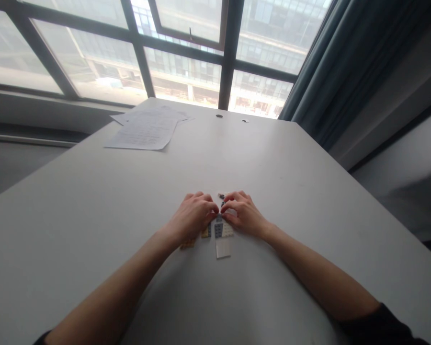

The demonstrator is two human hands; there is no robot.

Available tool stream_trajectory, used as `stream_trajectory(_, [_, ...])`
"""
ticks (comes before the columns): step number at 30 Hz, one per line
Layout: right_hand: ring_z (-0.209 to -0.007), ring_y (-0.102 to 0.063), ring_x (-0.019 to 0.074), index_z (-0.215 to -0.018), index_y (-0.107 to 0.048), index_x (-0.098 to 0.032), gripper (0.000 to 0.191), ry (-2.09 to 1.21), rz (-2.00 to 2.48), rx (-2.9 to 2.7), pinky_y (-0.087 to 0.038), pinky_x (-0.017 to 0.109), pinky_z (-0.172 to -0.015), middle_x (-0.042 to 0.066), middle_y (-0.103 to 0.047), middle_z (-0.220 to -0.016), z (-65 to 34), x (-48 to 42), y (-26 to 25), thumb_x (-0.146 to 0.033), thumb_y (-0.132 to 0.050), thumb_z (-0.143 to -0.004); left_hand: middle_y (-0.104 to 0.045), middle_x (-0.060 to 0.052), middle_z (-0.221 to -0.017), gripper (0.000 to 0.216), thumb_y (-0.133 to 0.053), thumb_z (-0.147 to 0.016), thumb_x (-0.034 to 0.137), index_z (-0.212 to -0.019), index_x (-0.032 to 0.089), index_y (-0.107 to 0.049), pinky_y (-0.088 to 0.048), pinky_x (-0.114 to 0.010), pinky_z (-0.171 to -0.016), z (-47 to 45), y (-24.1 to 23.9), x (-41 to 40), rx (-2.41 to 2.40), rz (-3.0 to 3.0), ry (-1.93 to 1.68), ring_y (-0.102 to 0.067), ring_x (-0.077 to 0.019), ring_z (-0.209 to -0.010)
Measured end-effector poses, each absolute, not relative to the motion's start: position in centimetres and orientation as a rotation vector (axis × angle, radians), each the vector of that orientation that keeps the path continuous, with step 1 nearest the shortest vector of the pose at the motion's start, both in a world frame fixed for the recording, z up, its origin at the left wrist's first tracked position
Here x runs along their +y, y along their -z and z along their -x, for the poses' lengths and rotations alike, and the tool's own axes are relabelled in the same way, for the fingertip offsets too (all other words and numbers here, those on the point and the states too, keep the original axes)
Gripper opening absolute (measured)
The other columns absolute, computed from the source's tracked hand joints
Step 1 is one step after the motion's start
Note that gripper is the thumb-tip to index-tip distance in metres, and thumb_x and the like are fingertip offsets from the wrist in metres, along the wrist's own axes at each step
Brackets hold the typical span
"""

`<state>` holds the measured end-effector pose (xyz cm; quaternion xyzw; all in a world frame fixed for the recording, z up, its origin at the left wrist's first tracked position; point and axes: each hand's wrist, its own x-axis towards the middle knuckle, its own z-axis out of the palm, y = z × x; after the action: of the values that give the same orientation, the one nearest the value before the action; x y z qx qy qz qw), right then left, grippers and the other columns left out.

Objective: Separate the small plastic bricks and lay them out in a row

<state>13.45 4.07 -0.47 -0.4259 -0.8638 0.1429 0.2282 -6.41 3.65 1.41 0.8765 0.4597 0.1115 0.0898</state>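
My left hand [197, 213] and my right hand [243, 213] meet over the table, fingers closed in a pinch. Between their fingertips is a small grey building-brick plate [219, 218], partly covered by the fingers. Just below it lie a dark grey studded plate [219, 230] and a cream studded plate [227, 230], side by side. A smooth off-white tile [223, 249] is nearest to me. Under and beside my left hand are yellow-and-grey pieces [206, 232] and a yellow-orange plate [187, 244], partly hidden. Small dark pieces [221, 196] show beyond the fingertips, too small to name.
Loose printed sheets of paper [143, 129] lie at the far left of the white table [273, 177]. Two round inserts [219, 116] are set near its far edge. Beyond stand large windows [187, 72], with a dark curtain [319, 72] on the right.
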Motion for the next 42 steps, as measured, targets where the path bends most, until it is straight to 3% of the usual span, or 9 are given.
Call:
stream_trajectory(11, [-0.106, -0.049, 0.0221, -0.088, -0.07, -0.025, 0.007, -0.413, 1.158, -2.369, -0.036, 0.041, -0.093, 0.004, -0.062, -0.108, -13.6, 3.9, 0.4, -0.023, -0.068, -0.081, -0.068, -0.002, -0.093, 0.015, -0.057, -0.084, 0.026, -0.087, 0.028, -0.071, -0.039, -0.036, -0.083, 6.5, -1.5, 3.7, 1.351, -2.602, -0.356, -0.057, -0.0208, -0.09])
stream_trajectory(15, [-0.106, -0.05, 0.0215, -0.097, -0.068, -0.024, 0.017, -0.397, 1.204, -2.281, -0.036, 0.041, -0.095, 0.004, -0.062, -0.109, -14.3, 4.5, 0.0, -0.018, -0.065, -0.082, -0.068, -0.003, -0.099, 0.016, -0.058, -0.083, 0.027, -0.095, 0.025, -0.069, -0.04, -0.037, -0.086, 7.3, -2.2, 3.9, 1.453, -2.58, -0.452, -0.058, -0.0219, -0.095])
stream_trajectory(19, [-0.105, -0.05, 0.0215, -0.106, -0.066, -0.024, 0.025, -0.346, 1.267, -2.254, -0.037, 0.04, -0.095, 0.005, -0.063, -0.108, -14.7, 5.3, -0.1, -0.016, -0.064, -0.083, -0.069, -0.004, -0.097, 0.017, -0.055, -0.084, 0.028, -0.091, 0.023, -0.069, -0.041, -0.038, -0.087, 8.6, -3.2, 4.4, 1.643, -2.523, -0.564, -0.058, -0.023, -0.095])
stream_trajectory(25, [-0.101, -0.052, 0.0217, -0.101, -0.069, -0.025, 0.019, -0.315, 1.288, -2.36, -0.038, 0.039, -0.09, 0.005, -0.065, -0.104, -14.2, 5.5, 0.5, -0.019, -0.064, -0.084, -0.07, -0.005, -0.097, 0.02, -0.053, -0.083, 0.029, -0.092, 0.022, -0.07, -0.042, -0.04, -0.087, 10.0, -3.0, 5.1, 1.741, -2.486, -0.523, -0.059, -0.025, -0.097])
stream_trajectory(33, [-0.098, -0.053, 0.0203, -0.097, -0.07, -0.025, 0.018, -0.292, 1.233, -2.415, -0.037, 0.037, -0.088, 0.004, -0.066, -0.1, -15.3, 5.0, 0.4, -0.015, -0.063, -0.084, -0.065, -0.005, -0.11, 0.033, -0.048, -0.086, 0.027, -0.115, 0.03, -0.064, -0.043, -0.039, -0.085, 9.4, -1.3, 5.0, 1.667, -2.566, -0.351, -0.056, -0.0249, -0.099])
stream_trajectory(42, [-0.097, -0.054, 0.0194, -0.097, -0.071, -0.024, 0.019, -0.375, 1.171, -2.441, -0.039, 0.037, -0.091, 0.004, -0.066, -0.1, -17.5, 3.6, 0.1, -0.012, -0.061, -0.084, -0.066, -0.004, -0.105, 0.029, -0.046, -0.087, 0.026, -0.104, 0.03, -0.069, -0.043, -0.035, -0.084, 9.4, -1.1, 5.1, 1.575, -2.589, -0.371, -0.056, -0.0227, -0.096])
